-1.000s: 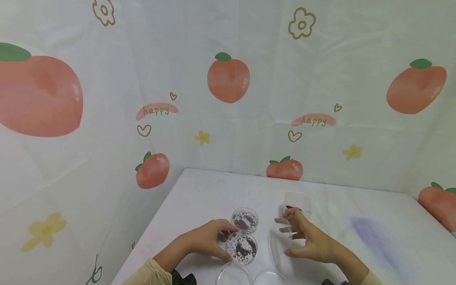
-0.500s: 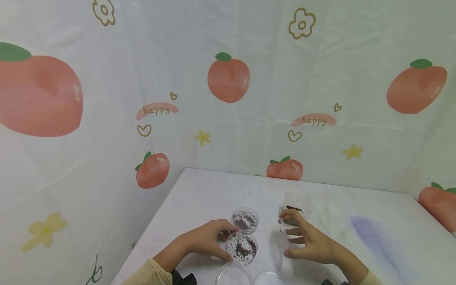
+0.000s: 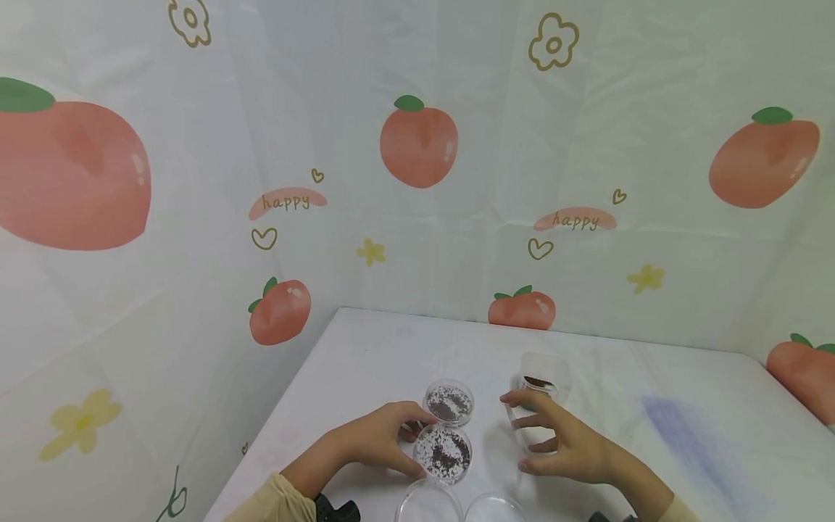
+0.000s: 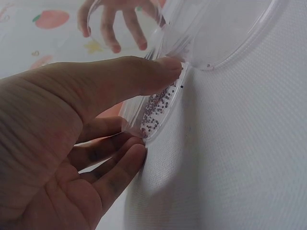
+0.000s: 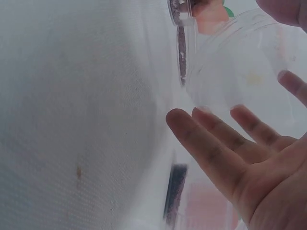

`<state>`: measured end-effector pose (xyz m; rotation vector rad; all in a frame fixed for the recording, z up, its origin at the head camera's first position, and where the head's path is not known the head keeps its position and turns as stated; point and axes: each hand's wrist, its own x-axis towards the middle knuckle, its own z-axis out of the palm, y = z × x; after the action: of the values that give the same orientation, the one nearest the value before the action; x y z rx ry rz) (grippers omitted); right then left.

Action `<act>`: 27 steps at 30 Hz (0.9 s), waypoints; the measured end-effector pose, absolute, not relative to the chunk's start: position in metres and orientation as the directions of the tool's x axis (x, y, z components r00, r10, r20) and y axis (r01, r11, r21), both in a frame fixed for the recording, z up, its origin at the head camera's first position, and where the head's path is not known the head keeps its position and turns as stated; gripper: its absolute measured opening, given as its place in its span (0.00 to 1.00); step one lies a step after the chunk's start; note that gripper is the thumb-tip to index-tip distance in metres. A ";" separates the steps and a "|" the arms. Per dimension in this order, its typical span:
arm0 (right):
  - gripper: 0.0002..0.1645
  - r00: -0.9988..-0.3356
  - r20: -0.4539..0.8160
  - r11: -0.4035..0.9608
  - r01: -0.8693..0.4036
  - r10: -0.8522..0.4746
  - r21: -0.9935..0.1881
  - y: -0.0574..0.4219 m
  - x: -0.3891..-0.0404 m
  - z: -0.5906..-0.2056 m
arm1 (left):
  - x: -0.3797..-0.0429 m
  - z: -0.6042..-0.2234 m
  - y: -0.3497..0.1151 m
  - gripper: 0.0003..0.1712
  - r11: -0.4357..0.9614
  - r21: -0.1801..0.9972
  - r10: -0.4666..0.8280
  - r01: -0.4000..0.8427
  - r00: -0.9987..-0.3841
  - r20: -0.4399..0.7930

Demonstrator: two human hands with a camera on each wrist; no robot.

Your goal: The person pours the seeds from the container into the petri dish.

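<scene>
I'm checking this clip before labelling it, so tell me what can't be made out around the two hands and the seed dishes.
- What the dark grains in the near dish are: too small in the head view.
- The two empty dishes: cut off by the head view's bottom edge.
- The clear lid at the right hand: nearly invisible, transparent against the white table.
- The left hand grip: fingertips hidden behind the dish rim.
- Contents of the far container: too small.

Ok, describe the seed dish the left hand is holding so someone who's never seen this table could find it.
On the white table, near its front edge, two round clear dishes of dark seeds sit one behind the other. The one meant is the nearer dish, gripped at its rim by the left hand. The farther dish is untouched, and the two clear dishes closest to the camera look empty.
</scene>
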<state>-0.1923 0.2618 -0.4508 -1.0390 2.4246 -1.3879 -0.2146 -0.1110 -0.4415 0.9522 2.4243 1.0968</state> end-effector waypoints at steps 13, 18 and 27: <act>0.49 -0.717 0.266 0.385 -0.605 -0.645 -0.697 0.258 -0.191 -0.452 | -0.214 -0.437 -0.110 0.42 0.492 0.755 0.682 0.435 -0.731 -0.024; 0.48 -0.720 0.305 0.417 -0.636 -0.624 -0.649 0.254 -0.191 -0.455 | -0.214 -0.436 -0.110 0.42 0.481 0.761 0.688 0.435 -0.726 -0.020; 0.42 -0.694 0.370 0.427 -0.691 -0.618 -0.583 0.243 -0.186 -0.448 | -0.212 -0.434 -0.110 0.42 0.492 0.760 0.680 0.424 -0.733 -0.031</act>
<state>-0.1864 0.2426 -0.4483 -1.2594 2.7364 -1.1961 -0.2116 -0.1101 -0.4340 0.9271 2.4141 1.0947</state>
